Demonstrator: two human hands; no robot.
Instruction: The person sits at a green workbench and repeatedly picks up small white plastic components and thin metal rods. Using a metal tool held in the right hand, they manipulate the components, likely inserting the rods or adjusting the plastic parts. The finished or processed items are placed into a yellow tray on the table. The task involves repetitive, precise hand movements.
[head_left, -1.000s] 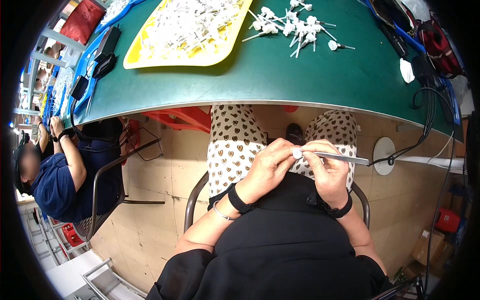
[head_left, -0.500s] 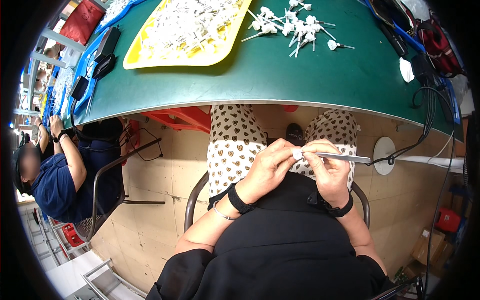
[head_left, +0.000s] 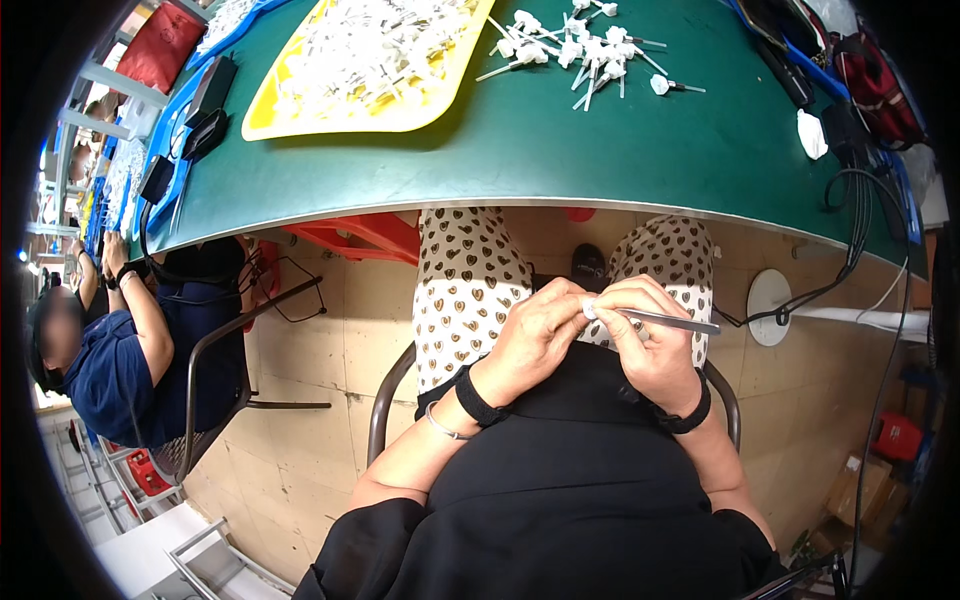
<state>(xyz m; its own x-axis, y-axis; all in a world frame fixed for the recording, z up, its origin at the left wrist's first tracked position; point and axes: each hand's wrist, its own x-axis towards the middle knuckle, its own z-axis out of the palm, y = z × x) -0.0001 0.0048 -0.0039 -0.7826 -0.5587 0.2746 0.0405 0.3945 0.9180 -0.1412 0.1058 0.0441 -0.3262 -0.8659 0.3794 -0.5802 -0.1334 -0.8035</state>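
Observation:
Above my lap, my left hand pinches a small white plastic part between thumb and fingertips. My right hand is closed around a slim grey metal tool, whose long end sticks out to the right. The fingertips of both hands meet at the white part, hiding most of it and the tool's working end. On the green table lies a loose pile of white plastic pieces with thin stems. One similar piece lies apart at the pile's right.
A yellow tray heaped with white parts sits left of the pile. Black cables hang off the table's right side. Blue trays and black boxes stand at the left edge. A co-worker sits at the left.
My right hand has turned slightly, and the metal tool's outer end has shifted left and a little downward. Both hands still meet at the white part.

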